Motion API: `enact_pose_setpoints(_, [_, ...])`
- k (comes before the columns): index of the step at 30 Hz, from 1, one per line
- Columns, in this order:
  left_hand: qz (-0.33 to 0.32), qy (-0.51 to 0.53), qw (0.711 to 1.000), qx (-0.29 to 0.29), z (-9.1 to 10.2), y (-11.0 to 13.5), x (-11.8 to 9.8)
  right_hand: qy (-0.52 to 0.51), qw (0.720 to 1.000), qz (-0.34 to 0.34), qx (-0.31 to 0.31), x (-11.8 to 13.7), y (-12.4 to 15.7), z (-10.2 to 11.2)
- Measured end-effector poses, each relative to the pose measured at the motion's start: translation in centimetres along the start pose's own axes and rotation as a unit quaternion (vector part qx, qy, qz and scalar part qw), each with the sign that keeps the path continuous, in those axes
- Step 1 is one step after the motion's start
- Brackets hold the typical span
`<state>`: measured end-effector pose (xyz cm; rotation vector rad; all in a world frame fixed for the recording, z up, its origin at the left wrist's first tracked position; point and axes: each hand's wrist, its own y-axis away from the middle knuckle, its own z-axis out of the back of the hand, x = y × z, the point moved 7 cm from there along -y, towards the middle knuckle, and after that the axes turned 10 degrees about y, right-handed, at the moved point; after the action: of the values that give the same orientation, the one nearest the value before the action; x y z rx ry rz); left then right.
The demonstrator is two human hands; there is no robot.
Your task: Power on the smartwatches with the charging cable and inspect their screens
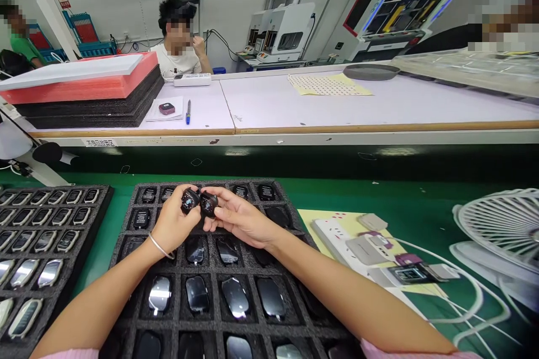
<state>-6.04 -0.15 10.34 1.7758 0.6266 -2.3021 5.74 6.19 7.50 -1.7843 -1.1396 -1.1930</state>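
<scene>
Above the far rows of a black foam tray (174,266), both my hands come together. My left hand (174,223) is closed around a dark smartwatch body (190,200) with its lit face turned up. In my right hand (238,216), a second dark watch body (208,204) is pinched between thumb and fingers. The two watches sit side by side, nearly touching. Below, the tray's compartments hold several black watch bodies (236,296), some glossy side up, others with printed text showing. My forearms hide parts of the tray.
Another foam tray (90,252) of light-rimmed watches lies left. At right are a power strip (334,238) with chargers and cables, and a white fan (501,230). A raised shelf (261,115) runs across, bearing stacked foam (96,92). A person (179,47) sits beyond it.
</scene>
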Motion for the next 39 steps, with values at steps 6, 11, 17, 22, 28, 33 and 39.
enact_pose_setpoints(6, [0.003,0.013,1.0,-0.004,-0.04,0.05,-0.12,0.001,1.0,-0.004,0.0,0.12,0.11,0.01])
enact_pose_setpoints(11, [0.0,-0.002,1.0,-0.003,-0.04,0.09,-0.21,0.001,1.0,-0.002,0.004,0.2,0.13,-0.15])
enact_pose_setpoints(17, [0.002,0.004,1.0,-0.006,-0.01,0.06,-0.01,0.002,1.0,-0.005,-0.002,0.16,0.1,-0.11])
enact_pose_setpoints(22, [-0.004,-0.004,1.0,0.002,-0.04,0.07,0.03,-0.001,1.0,-0.001,0.003,0.2,0.08,-0.16])
enact_pose_setpoints(28, [0.0,-0.007,1.0,0.003,-0.09,0.09,0.16,0.003,1.0,-0.004,-0.001,0.19,0.18,-0.07])
enact_pose_setpoints(33, [-0.003,-0.009,1.0,0.003,-0.07,0.1,0.16,0.006,1.0,0.0,-0.002,0.29,0.17,-0.11])
enact_pose_setpoints(39, [-0.002,-0.002,1.0,0.004,-0.1,0.1,0.15,0.001,1.0,0.003,-0.002,0.37,0.15,-0.13])
